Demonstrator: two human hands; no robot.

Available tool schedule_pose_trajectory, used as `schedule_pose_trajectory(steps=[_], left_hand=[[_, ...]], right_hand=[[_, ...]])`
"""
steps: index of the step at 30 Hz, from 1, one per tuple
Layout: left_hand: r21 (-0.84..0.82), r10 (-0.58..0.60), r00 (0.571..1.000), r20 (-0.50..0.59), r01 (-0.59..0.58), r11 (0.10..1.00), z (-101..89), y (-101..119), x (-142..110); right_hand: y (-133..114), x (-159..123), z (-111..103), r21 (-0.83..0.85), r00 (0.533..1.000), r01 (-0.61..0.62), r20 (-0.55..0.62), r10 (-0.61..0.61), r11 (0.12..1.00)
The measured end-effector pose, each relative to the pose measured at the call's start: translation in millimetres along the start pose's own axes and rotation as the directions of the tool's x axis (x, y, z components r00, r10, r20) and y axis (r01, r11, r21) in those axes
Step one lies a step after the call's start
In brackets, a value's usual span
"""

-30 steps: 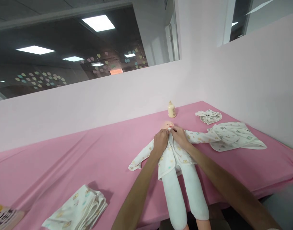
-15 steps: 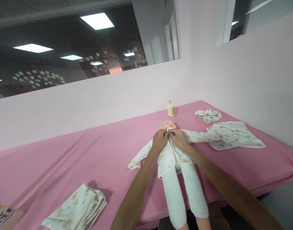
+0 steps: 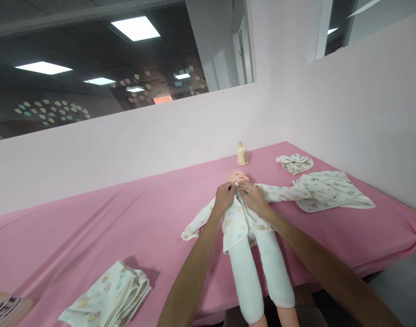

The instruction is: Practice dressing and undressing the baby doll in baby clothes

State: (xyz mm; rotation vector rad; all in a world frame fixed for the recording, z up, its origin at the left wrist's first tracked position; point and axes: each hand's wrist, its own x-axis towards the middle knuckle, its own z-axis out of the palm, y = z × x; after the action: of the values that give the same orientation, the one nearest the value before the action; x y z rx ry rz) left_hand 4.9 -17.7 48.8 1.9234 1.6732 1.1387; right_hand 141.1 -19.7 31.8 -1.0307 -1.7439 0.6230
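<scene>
A baby doll [image 3: 240,175] lies on its back on the pink-covered table, with its white legs [image 3: 245,277] toward me. It wears a white baby jacket [image 3: 235,223] with small printed figures, and both sleeves stretch out to the sides. At the jacket's neckline my left hand [image 3: 224,196] pinches the collar edge with bent fingers. My right hand [image 3: 253,196] is at the other side of the neckline, its fingers closed on the jacket there. The exact fastening between the fingertips is too small and covered to make out.
A pump bottle [image 3: 242,154] stands behind the doll's head. To the right lie a crumpled printed cloth [image 3: 333,191] and a smaller one [image 3: 295,163]. Folded printed cloth [image 3: 109,295] rests at front left, beside a partly visible package [image 3: 7,309]. White walls [image 3: 160,141] border the table [image 3: 92,222].
My hands have stayed at the doll's neckline. The fingers of my right hand have shifted slightly and now lie lower and flatter over the jacket front. The view has moved a little.
</scene>
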Motion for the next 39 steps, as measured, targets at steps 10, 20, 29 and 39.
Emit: schedule_pose_trajectory(steps=[10,20,29,39], left_hand=[[-0.049,-0.125,0.992,-0.022,0.124,0.991,-0.1,10.4,-8.0],[0.548,-0.120,0.992,-0.035,0.120,0.828,-12.3,42.2,-60.1],[0.477,-0.023,0.992,-0.123,0.080,0.875,-13.9,34.8,-61.0],[0.546,-0.001,0.998,-0.059,0.033,0.837,-10.3,47.6,-69.6]], right_hand=[[-2.2,-3.8,0.5,-0.188,0.999,-0.015,-0.043,0.007,0.982],[-9.6,-22.3,-4.6,-0.433,0.994,-0.086,-0.094,0.050,0.897],[-11.4,-23.7,-12.3,-0.098,0.985,-0.139,-0.112,0.128,0.985],[-5.5,-33.4,-10.7,0.088,0.981,-0.160,-0.096,0.168,0.983]])
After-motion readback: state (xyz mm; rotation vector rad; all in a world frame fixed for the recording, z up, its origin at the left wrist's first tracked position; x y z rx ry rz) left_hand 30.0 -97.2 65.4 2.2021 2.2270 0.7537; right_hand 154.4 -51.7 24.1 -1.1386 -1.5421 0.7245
